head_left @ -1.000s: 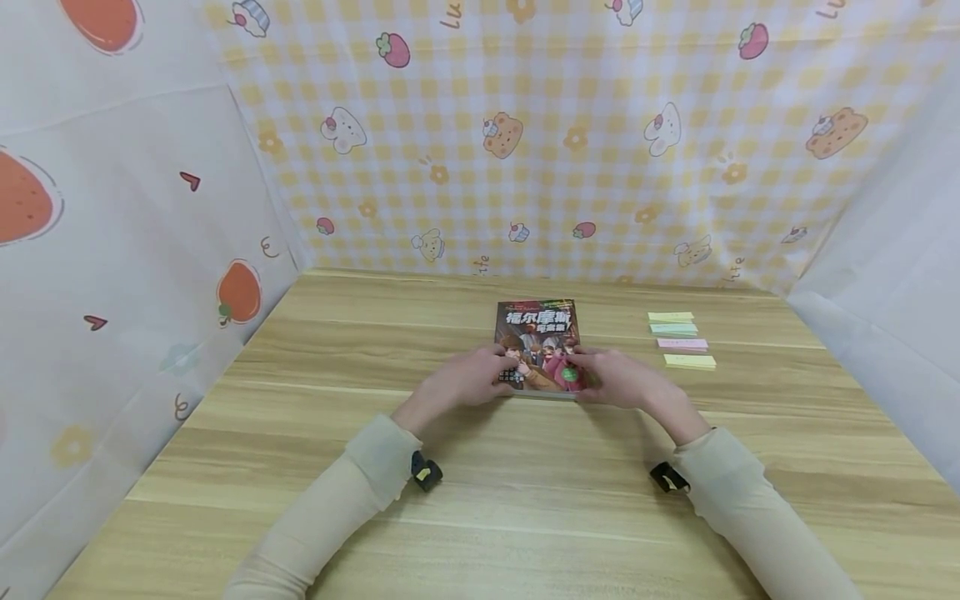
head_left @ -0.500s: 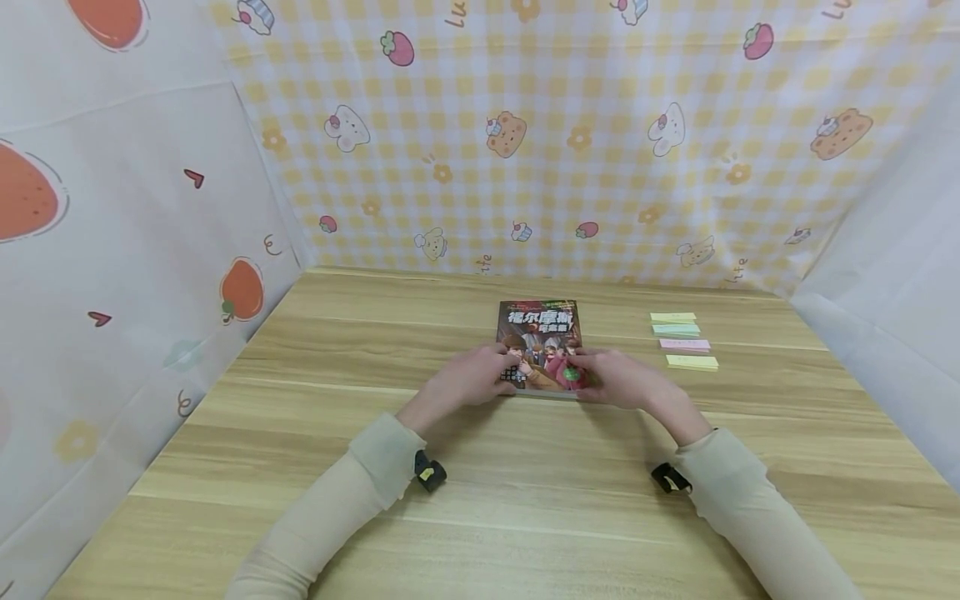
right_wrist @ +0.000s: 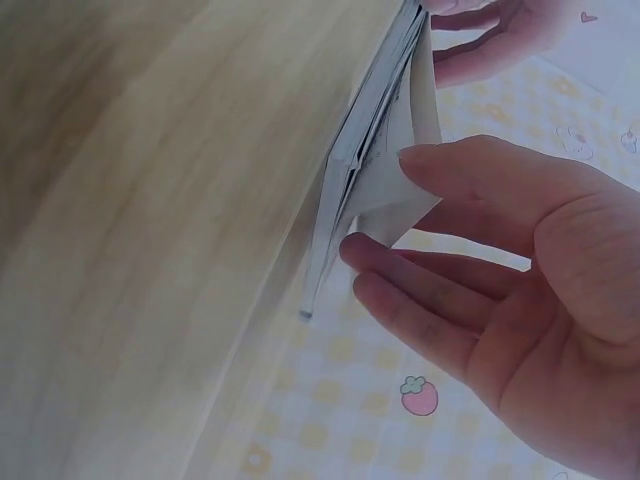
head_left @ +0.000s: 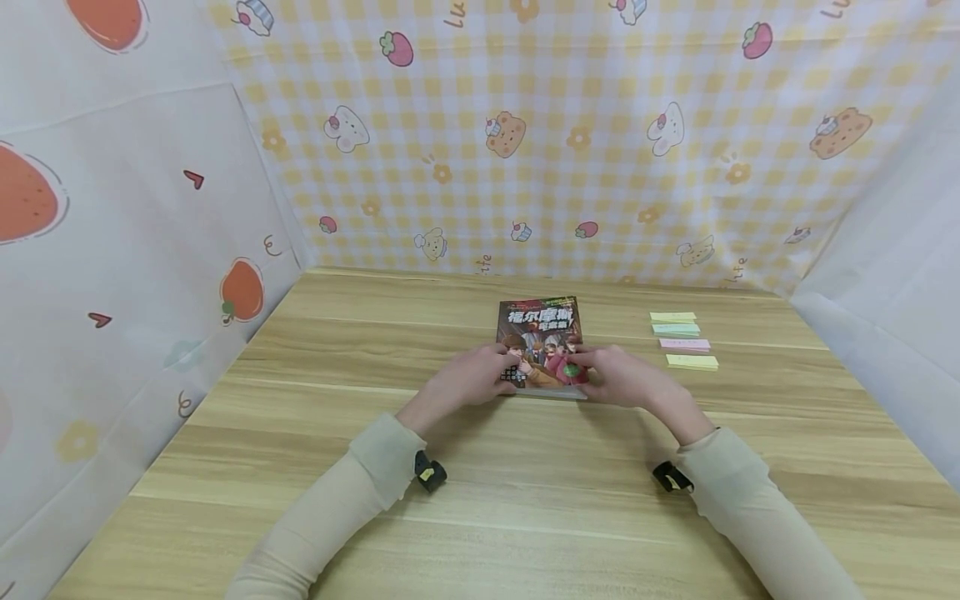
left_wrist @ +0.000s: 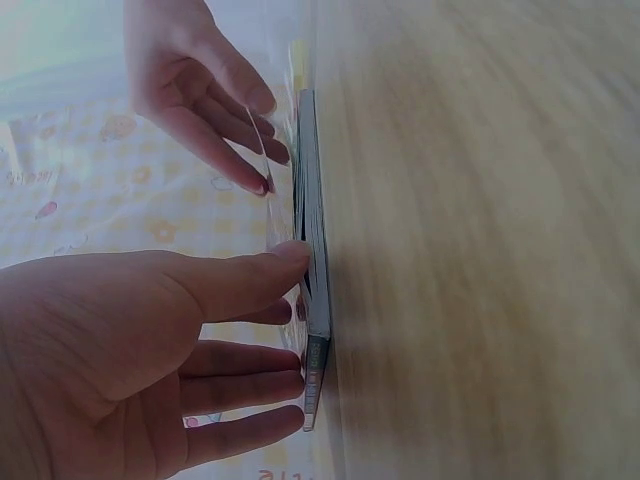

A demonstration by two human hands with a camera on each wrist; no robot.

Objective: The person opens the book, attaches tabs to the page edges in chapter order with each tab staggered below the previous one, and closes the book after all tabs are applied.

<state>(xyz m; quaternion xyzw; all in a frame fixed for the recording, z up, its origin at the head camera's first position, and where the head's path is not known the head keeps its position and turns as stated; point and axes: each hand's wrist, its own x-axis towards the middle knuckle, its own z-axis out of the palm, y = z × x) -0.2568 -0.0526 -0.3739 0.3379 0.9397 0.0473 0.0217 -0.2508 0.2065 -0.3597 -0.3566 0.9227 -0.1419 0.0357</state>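
Observation:
A dark paperback book (head_left: 537, 333) with white Chinese lettering and cartoon figures lies flat on the wooden table. My left hand (head_left: 477, 375) holds its left side; in the left wrist view the thumb presses at the upper edge and the fingers lie along the spine (left_wrist: 313, 375). At the opposite side, my right hand (head_left: 617, 377) pinches the front cover (right_wrist: 400, 195) between thumb and fingers. That cover is raised at its free edge, bowed away from the page block (left_wrist: 312, 190), which stays down.
To the right of the book lie small stacks of sticky notes: a yellow stack (head_left: 672, 317), a green one (head_left: 675, 330), a pink one (head_left: 683, 343) and another yellow one (head_left: 692, 362). Patterned cloth (head_left: 450, 125) hangs behind the wooden table (head_left: 495, 517).
The cover's right edge has come up in my right hand; before, the book lay closed. The left hand has stayed in place on the spine side.

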